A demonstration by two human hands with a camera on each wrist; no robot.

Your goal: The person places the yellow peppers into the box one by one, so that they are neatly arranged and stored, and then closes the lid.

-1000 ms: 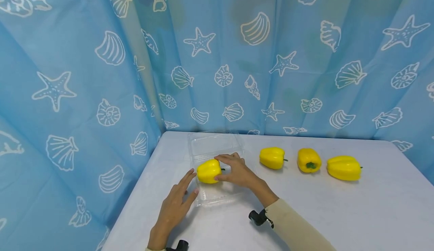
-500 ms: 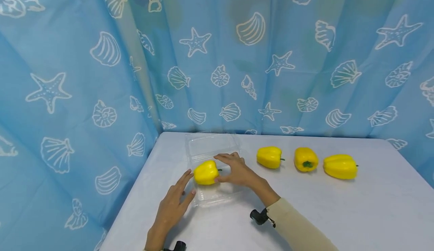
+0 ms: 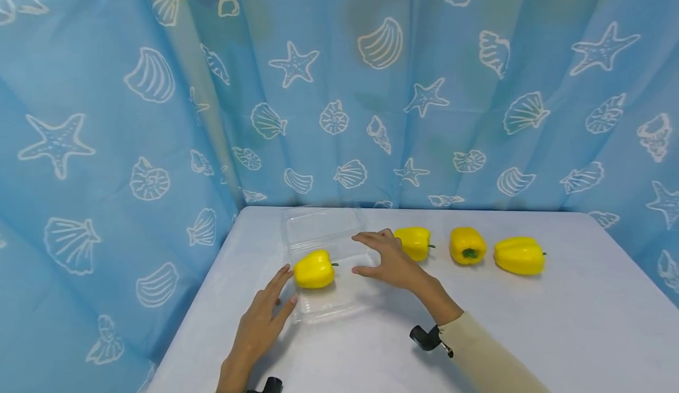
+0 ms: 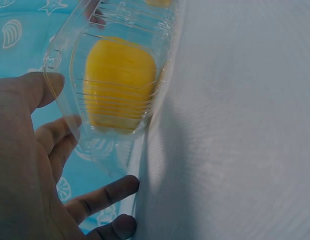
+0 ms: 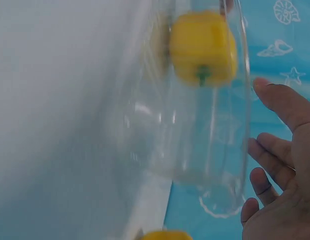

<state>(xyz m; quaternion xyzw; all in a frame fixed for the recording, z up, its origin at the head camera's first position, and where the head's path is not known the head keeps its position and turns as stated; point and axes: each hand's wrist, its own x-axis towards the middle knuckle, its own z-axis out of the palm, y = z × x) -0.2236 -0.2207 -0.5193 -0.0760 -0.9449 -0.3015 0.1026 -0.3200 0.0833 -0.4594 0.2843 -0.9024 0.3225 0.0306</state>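
Note:
A yellow bell pepper (image 3: 314,269) lies on its side in the left part of a clear plastic clamshell container (image 3: 334,306), its green stem pointing right. The container's lid (image 3: 323,227) is folded back. My left hand (image 3: 260,319) is at the container's left side with fingers extended. In the left wrist view its thumb and fingertips are at the clear rim (image 4: 59,95). Over the container's right part is my right hand (image 3: 389,263), thumb and fingers spread, nothing between them. The right wrist view shows this hand (image 5: 282,160) beside the right-hand wall, apart from the pepper.
Three more yellow bell peppers lie in a row right of the container: one (image 3: 416,244) partly behind my right hand, one (image 3: 467,245) with its stem end forward, one (image 3: 519,256) farthest right. A blue shell-patterned curtain (image 3: 318,145) borders the white table (image 3: 557,334).
My right hand has let go of the pepper and drawn away to the right. The pepper stays in the container. My left hand keeps its place beside it; the head view has shifted slightly.

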